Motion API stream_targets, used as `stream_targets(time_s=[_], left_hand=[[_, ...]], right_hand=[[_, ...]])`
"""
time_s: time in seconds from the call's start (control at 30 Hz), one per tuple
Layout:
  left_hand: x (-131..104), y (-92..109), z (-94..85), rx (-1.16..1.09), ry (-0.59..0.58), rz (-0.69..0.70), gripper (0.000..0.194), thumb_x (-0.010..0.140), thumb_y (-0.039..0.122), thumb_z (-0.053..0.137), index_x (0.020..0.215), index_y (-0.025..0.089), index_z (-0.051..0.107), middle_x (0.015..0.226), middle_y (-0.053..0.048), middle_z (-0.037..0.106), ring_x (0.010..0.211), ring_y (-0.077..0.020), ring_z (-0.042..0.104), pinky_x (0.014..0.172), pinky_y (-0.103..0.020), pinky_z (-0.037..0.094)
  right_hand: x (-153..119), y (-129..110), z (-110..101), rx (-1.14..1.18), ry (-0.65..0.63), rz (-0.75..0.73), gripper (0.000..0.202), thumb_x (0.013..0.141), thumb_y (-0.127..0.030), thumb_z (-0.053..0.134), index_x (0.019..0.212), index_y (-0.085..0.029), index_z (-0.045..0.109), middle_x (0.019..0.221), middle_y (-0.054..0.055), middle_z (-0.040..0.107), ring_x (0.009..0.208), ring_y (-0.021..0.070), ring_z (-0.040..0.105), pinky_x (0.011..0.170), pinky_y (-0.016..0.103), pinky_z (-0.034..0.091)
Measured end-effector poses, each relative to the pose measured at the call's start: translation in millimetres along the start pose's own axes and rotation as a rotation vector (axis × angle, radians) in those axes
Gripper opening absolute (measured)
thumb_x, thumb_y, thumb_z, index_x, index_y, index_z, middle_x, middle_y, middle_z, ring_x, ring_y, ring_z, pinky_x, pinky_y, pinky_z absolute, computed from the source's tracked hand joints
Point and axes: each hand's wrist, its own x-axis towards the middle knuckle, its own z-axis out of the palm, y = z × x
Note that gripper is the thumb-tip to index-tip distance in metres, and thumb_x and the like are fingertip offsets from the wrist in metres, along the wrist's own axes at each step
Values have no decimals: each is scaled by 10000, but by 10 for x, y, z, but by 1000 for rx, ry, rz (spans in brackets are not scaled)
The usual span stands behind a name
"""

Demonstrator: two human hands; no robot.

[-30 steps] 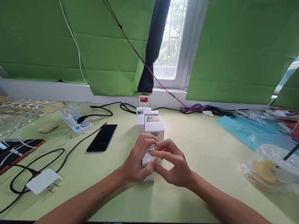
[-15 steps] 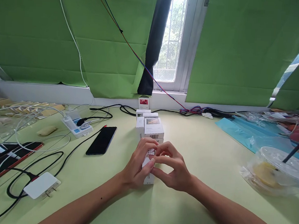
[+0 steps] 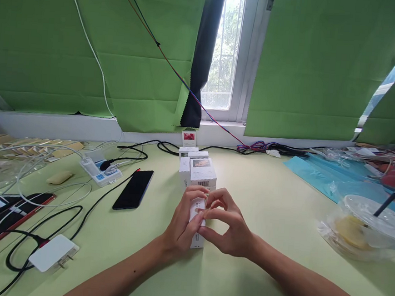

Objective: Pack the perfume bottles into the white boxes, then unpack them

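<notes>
One white box (image 3: pixel 197 205) sits in the left hand (image 3: pixel 182 222), gripped with the thumb on its near part, just in front of other boxes (image 3: pixel 203 170) on the desk (image 3: pixel 266 226). The right hand (image 3: pixel 230 226) has bent fingers at its right edge; whether they pinch it, I cannot tell. A printed side (image 3: pixel 197 242) shows below, perhaps a second box's. The step looks like fingertip work on that edge, so the next move seems to call for a steady left hold. Compared with half a second ago, more lettering shows between the hands, and the desk lies slightly lower in view.
</notes>
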Motion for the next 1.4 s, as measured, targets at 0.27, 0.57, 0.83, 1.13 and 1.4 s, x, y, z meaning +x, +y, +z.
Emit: stream_targets(time_s=[0.27, 0.57, 0.83, 1.13, 1.4], left_hand=[[-33, -36, 27, -43, 27, 6, 309, 1020, 299, 421, 1327, 302, 450, 1360, -92, 436, 1317, -286, 448, 1093, -551, 437], [-30, -13, 50, -68, 59, -1, 312, 1003, 344, 450, 1310, 291, 475, 1391, -99, 430, 1375, -311, 410, 1113, -585, 424], [14, 14, 11, 12, 39, 92, 340, 1025, 322, 417, 1359, 271, 452, 1431, -124, 408, 1401, -311, 388, 1103, -578, 439], [-15, 12, -25, 117, 110, 169, 342, 1035, 338, 393, 1351, 246, 486, 1371, -133, 458, 1321, -305, 453, 1079, -566, 459], [-40, 29, -42, 157, 213, 150, 276, 1043, 308, 387, 1271, 254, 535, 1321, -114, 505, 1285, -288, 498, 1075, -535, 473]], right_hand=[[-37, 47, 16, -41, 1, 46, 323, 807, -165, 775, 1105, -240, 675, 1162, 99, 515, 1152, 268, 560, 894, 435, 551], [-45, 61, 32, -117, -54, 21, 656, 757, -176, 804, 1362, -313, 591, 1388, 109, 490, 1344, 313, 456, 1028, 482, 521], [-75, 73, 100, -91, -21, 15, 626, 777, -153, 791, 1353, -302, 594, 1428, 122, 463, 1387, 316, 469, 1092, 505, 517], [-96, 104, 145, -94, 11, -36, 590, 807, -188, 786, 1347, -281, 565, 1368, 141, 483, 1318, 311, 551, 1021, 484, 567], [-128, 128, 6, -230, 86, -170, 672, 792, -241, 789, 1414, -279, 538, 1225, 132, 546, 1086, 282, 659, 813, 421, 616]])
